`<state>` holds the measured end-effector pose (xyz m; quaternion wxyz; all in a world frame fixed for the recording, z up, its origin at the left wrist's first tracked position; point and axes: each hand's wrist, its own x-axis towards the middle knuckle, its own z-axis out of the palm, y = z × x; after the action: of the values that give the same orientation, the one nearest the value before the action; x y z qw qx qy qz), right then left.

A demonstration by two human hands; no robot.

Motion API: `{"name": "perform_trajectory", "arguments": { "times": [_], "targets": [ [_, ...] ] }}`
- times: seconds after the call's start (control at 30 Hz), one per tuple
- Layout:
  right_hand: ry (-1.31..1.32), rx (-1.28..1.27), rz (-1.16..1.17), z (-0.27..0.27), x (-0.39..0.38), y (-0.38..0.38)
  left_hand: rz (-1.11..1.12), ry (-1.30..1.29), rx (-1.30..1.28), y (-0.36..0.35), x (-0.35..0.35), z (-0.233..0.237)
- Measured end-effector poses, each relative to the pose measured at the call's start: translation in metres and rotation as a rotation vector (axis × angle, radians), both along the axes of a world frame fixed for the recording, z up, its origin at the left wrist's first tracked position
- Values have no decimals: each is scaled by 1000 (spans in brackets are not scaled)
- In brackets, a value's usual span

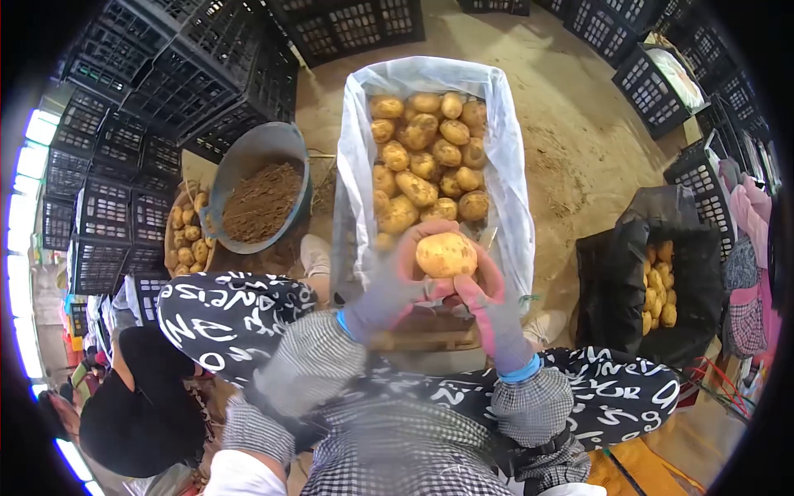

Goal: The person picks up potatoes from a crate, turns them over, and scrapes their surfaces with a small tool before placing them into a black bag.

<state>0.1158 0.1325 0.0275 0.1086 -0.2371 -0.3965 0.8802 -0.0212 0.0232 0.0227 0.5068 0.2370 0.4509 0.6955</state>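
Note:
A large yellow potato (447, 255) with dirt specks is held between both my gloved hands, over the near end of a lined crate. My left hand (393, 277) curls around its left side, and my right hand (488, 302) grips it from the right, thumbs close together below it. Both gloves are grey and pink with blue cuffs. Beneath and beyond my hands, the crate's white plastic liner (514, 165) surrounds many potatoes (422, 165), some with soil on them. My hands cover part of the crate's near end.
Left of the crate stands a grey tub (285, 140) with brown soil (265, 202), beside a container of potatoes (188, 240). A black-lined crate (608, 281) at right holds more potatoes. Stacked black crates (190, 66) rise at upper left. A person in black (141, 405) is at lower left.

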Motion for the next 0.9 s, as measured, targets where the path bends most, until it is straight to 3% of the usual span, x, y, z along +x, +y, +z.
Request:
{"name": "perform_trajectory", "arguments": {
  "times": [0.17, 0.2, 0.23, 0.37, 0.53, 0.57, 0.6, 0.67, 0.77, 0.9],
  "targets": [
    [-21, 114, -41, -10, 4, -19, 55, 108, -205, -40, 12, -25],
    [-15, 222, -13, -13, -1, -27, 28, 67, -227, -49, 15, -30],
    [-5, 342, 13, -18, -6, -30, 7, 199, -257, -52, 13, -31],
    [-27, 907, 89, -31, 3, -13, -6, 92, -207, -53, 10, -28],
    [-160, 483, 26, -61, 14, 1, -1, -171, -182, -46, 15, -31],
    [-147, 346, 40, -71, 7, -4, 19, -110, -194, -47, 15, -34],
    [-186, 256, 62, -46, 2, -11, 40, -47, -208, -49, 16, -37],
    [-95, 767, 11, -37, -5, -24, 79, 159, -205, -52, 19, -42],
    [-215, 1135, -120, -44, -12, -38, 145, 649, -178, -51, 27, -45],
    [-238, 1307, -47, -49, -6, -33, 126, 201, -134, -53, 34, -48]
  ]
}}
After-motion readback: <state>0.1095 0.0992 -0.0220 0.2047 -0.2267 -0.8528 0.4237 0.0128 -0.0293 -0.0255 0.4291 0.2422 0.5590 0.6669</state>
